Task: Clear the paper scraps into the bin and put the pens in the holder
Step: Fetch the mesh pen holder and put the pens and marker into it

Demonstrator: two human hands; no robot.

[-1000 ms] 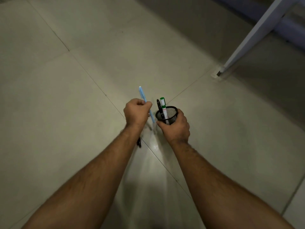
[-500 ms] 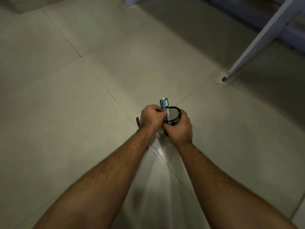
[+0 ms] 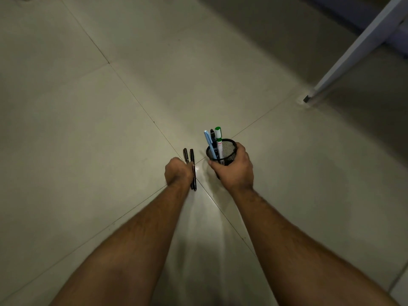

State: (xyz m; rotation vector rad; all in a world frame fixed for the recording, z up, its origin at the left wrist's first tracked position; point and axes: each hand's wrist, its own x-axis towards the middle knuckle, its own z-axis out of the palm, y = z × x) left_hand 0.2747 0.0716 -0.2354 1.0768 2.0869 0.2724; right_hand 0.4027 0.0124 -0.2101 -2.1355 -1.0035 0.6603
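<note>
Pens [image 3: 191,161] in left hand [image 3: 178,173], holder [image 3: 221,152] in right hand [image 3: 235,173], table leg [image 3: 353,54] nearby

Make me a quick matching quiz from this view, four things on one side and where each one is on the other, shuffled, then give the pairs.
Things
1. blue pen
2. two dark pens
3. mesh holder
4. white furniture leg

Places
A. gripped in the left hand
B. upper right, foot on the floor
C. standing in the holder
D. gripped in the right hand

Pairs: 1-C, 2-A, 3-D, 4-B
</note>
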